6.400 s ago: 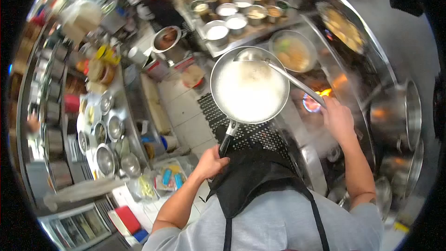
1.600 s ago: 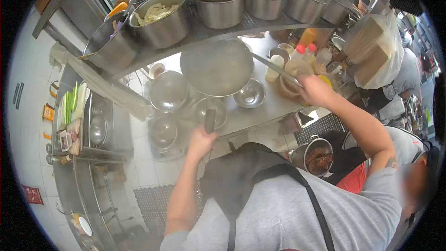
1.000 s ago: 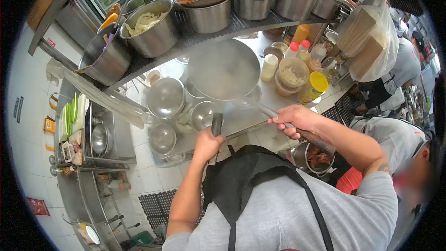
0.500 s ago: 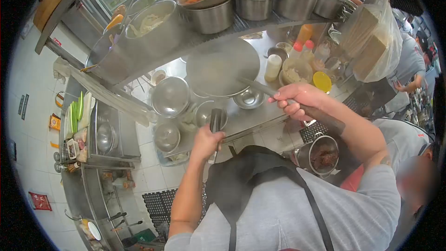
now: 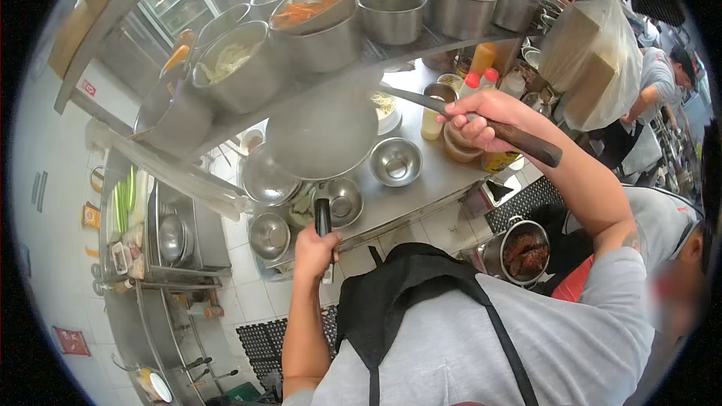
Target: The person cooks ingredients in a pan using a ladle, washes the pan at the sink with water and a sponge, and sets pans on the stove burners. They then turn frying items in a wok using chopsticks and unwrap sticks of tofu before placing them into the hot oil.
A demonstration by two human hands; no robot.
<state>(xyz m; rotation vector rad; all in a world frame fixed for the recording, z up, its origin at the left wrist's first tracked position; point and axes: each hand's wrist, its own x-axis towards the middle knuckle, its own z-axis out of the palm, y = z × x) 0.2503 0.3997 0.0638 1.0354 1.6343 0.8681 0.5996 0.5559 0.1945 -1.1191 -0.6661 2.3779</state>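
Steam hangs over a large round pan (image 5: 323, 135), blurring what is inside it. My left hand (image 5: 316, 249) is closed round the pan's dark handle, near the counter's front edge. With my right hand (image 5: 485, 119) I grip the wooden handle of a long metal utensil (image 5: 432, 102); its far end reaches the pan's right rim and is lost in the steam. Steel bowls stand on the counter beside the pan, one (image 5: 395, 162) to its right and another (image 5: 342, 201) just below it. A white dish with pale strands (image 5: 385, 110) shows behind the pan's right side.
A shelf (image 5: 406, 46) with several steel pots crosses above the counter (image 5: 391, 207). Bottles (image 5: 432, 125) and tubs stand at the right. A pot of dark food (image 5: 525, 252) is low on the right, near a co-worker's grey shirt (image 5: 647, 218). Another person works farther back.
The pan has moved left, uncovering the white dish. My right hand has risen slightly with the utensil, which lies nearer the pan's right rim. The view has shifted a little.
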